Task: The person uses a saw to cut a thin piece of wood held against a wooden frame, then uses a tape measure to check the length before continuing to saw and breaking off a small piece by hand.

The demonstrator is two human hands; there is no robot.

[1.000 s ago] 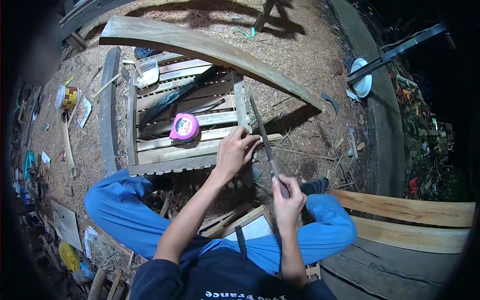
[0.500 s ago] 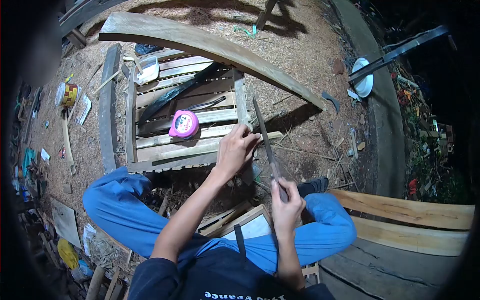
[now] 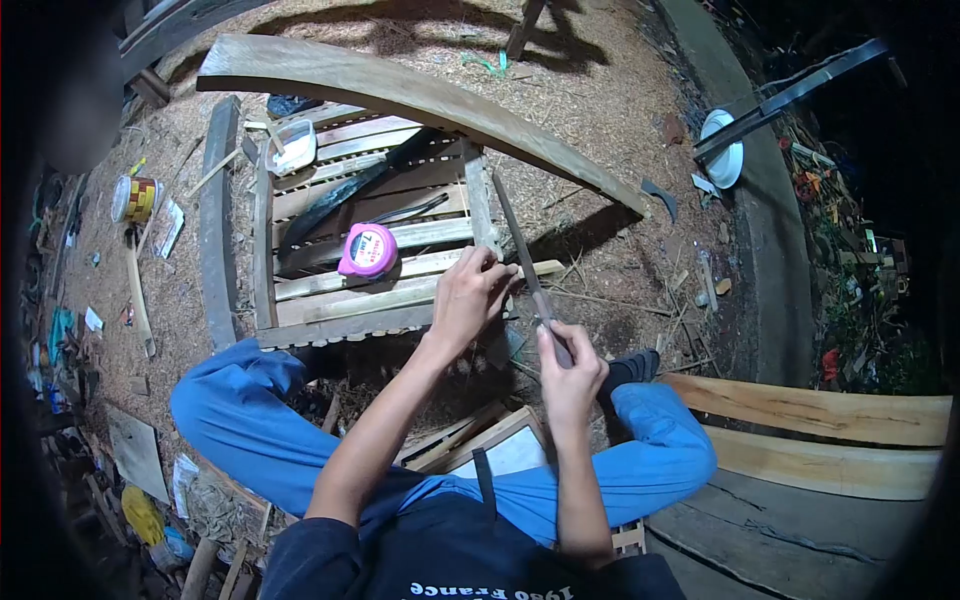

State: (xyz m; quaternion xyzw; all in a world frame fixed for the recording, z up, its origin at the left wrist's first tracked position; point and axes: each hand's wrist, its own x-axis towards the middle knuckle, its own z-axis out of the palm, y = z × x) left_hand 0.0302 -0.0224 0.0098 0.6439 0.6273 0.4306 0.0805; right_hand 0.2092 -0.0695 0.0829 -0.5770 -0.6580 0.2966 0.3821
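Left hand (image 3: 467, 300): the fingers are drawn in to a narrow pinch around a pale wooden strip (image 3: 548, 268), just beside the near corner of a slatted frame (image 3: 265, 250). A short end of the strip projects past the fingertips. The grip presumably steadies the strip close to this exposed end. The hand hides whether the strip runs back onto the frame.

Right hand (image 3: 570, 372): the fingers are wrapped around the handle of a long, narrow tool (image 3: 518, 235), with the thumb laid along it. Gripping at the rear end leaves the full blade free. The blade points away from the body and crosses the strip just beside the left fingertips; contact cannot be confirmed from this view.

Slatted frame: it lies on the ground in front of the bent legs in blue trousers (image 3: 250, 420), within easy reach. A pink tape measure (image 3: 370, 250) rests on the slats near the left hand, a position probably chosen for ready access. Behind it, a dark, long object (image 3: 345, 195) lies diagonally across the slats. A white container (image 3: 293, 147) sits at the far left corner.

Outer area: a curved plank (image 3: 400, 85) spans beyond the frame's far side. Light-coloured boards (image 3: 820, 415) lie to the right of the legs.
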